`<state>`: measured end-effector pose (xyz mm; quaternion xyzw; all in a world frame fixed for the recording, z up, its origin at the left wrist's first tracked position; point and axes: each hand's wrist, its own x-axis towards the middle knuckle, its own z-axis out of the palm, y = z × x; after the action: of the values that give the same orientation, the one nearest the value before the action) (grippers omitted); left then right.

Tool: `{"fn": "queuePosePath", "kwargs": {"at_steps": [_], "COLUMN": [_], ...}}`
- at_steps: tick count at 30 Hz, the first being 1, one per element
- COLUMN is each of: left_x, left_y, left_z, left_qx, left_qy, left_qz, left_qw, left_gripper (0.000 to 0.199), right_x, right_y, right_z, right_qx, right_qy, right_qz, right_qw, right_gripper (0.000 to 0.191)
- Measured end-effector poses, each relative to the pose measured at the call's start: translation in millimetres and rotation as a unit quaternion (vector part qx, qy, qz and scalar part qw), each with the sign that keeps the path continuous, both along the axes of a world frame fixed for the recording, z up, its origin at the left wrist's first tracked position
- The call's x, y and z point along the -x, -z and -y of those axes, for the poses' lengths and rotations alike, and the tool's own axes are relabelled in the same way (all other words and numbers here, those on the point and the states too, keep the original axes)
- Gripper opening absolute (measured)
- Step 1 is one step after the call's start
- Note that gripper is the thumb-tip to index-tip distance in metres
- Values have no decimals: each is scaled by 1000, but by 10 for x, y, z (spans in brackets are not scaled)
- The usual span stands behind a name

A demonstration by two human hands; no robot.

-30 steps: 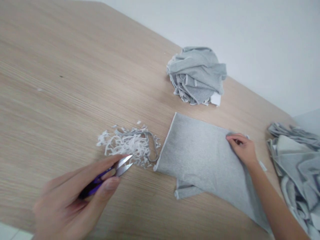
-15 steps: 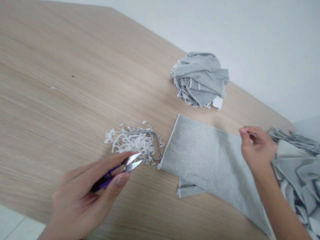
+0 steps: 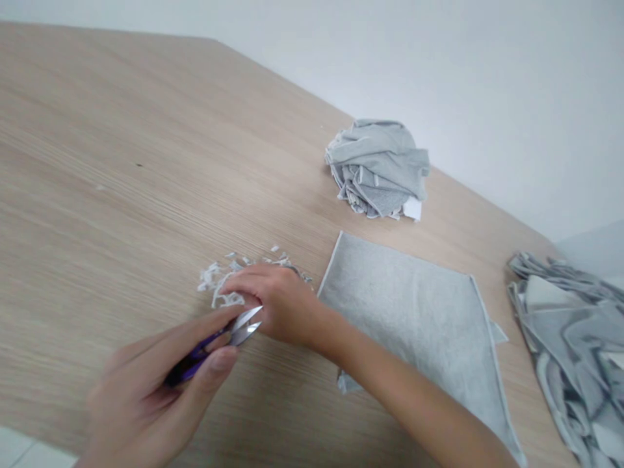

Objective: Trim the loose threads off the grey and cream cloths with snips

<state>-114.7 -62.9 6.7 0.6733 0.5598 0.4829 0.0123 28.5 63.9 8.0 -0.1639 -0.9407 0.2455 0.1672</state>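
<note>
My left hand (image 3: 160, 383) is closed around purple-handled thread snips (image 3: 209, 351), their two silver blades apart and pointing right. Beyond the blade tips, my right hand (image 3: 273, 299) reaches over a small heap of white thread and fabric trimmings (image 3: 209, 278), covering much of it. Its fingers stretch leftward, apart and slightly bent, with nothing visible in them. Under my right forearm lies a flat grey fabric piece (image 3: 400, 305) with pale stitched edges. Another grey layer (image 3: 348, 383) peeks out beneath it.
A stacked pile of folded grey fabric pieces (image 3: 380, 162) sits near the table's far edge by the white wall. A larger loose heap of grey fabric (image 3: 570, 331) lies at the right. The wood-grain table (image 3: 121, 227) extends to the left.
My right hand has moved left from the fabric's right side to the trimmings heap. My left hand still holds the snips. The view has shifted slightly.
</note>
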Motion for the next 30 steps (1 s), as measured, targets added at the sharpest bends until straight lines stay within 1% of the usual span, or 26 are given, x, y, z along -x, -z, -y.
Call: {"fn": "queuePosePath", "kwargs": {"at_steps": [1, 3, 5, 7, 10, 11, 12, 13, 14, 15, 16, 17, 18, 19, 20, 21, 22, 24, 26, 30], "left_x": [1, 9, 23, 41, 62, 65, 63, 58, 49, 37, 23, 9, -2, -11, -16, -17, -14, -1, 12, 12], "left_y": [4, 27, 75, 140, 231, 249, 259, 259, 249, 232, 210, 186, 166, 152, 146, 148, 158, 193, 227, 247], "left_z": [1, 12, 35, 68, 125, 143, 160, 174, 185, 193, 198, 201, 202, 204, 206, 210, 215, 233, 252, 274], "left_qx": [-4, -2, 11, 23, 36, 43, 51, 62, 73, 83, 92, 99, 106, 109, 112, 118, 124, 139, 155, 163], "left_qy": [-3, -10, -15, -28, -44, -43, -40, -38, -36, -33, -30, -26, -21, -17, -14, -15, -18, -30, -37, -37], "left_qz": [0, -2, -7, -22, -40, -38, -31, -23, -15, -8, -3, 3, 10, 18, 25, 30, 33, 33, 32, 29], "left_qw": [1000, 1000, 1000, 999, 998, 997, 997, 997, 997, 996, 995, 995, 994, 994, 993, 992, 992, 989, 987, 985], "left_gripper": [34, 35, 36, 37, 35, 33, 32, 30, 30, 30, 31, 31, 32, 32, 31, 31, 31, 31, 32, 33], "right_x": [9, -22, -103, -225, -525, -675, -858, -1074, -1322, -1596, -1887, -2184, -2474, -2745, -2987, -3192, -3357, -3567, -3648, -3620], "right_y": [-9, -23, -37, -76, -193, -234, -267, -289, -297, -291, -273, -246, -213, -175, -134, -89, -40, 69, 185, 380], "right_z": [-8, -24, -28, -27, -72, -111, -166, -234, -312, -397, -483, -565, -636, -694, -737, -764, -779, -785, -784, -808], "right_qx": [6, 2, -19, -33, -53, -72, -96, -119, -138, -136, -117, -105, -102, -99, -92, -80, -65, -34, -12, -14], "right_qy": [-3, 18, 54, 83, 89, 105, 136, 193, 272, 353, 438, 528, 579, 611, 637, 653, 663, 673, 678, 676], "right_qz": [17, 26, 13, -13, -81, -107, -130, -144, -151, -147, -134, -123, -115, -106, -96, -83, -71, -51, -42, -41], "right_qw": [1000, 999, 998, 996, 991, 986, 977, 963, 940, 914, 881, 834, 801, 778, 759, 749, 742, 737, 734, 736], "right_gripper": [24, 26, 27, 32, 38, 41, 42, 41, 36, 31, 29, 30, 34, 38, 40, 42, 43, 48, 55, 64]}}
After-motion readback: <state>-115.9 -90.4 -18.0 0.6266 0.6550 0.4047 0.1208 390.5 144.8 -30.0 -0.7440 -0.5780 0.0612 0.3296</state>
